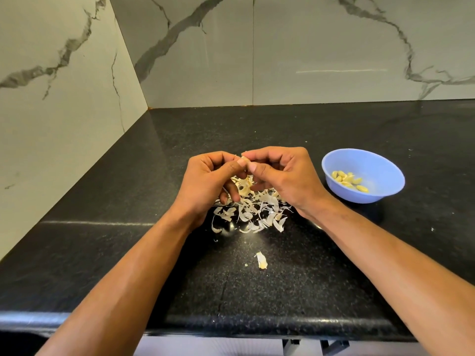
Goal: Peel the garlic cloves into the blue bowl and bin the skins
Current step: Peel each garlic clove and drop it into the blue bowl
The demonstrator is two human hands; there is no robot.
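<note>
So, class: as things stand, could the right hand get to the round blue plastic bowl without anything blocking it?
Probably yes. The right hand is busy pinching a garlic clove with the left hand, but only bare black countertop lies between it and the round blue plastic bowl.

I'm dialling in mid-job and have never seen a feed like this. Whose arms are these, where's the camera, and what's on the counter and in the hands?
There is no machine: a person works bare-handed, and the single picture comes from a camera on their head, looking forward and down. The left hand and right hand meet above the black countertop, together pinching a garlic clove that is mostly hidden by the fingertips. Under them lies a pile of garlic skins, with one loose scrap nearer the person. To the right stands the blue bowl holding peeled cloves. No bin is in view.
</note>
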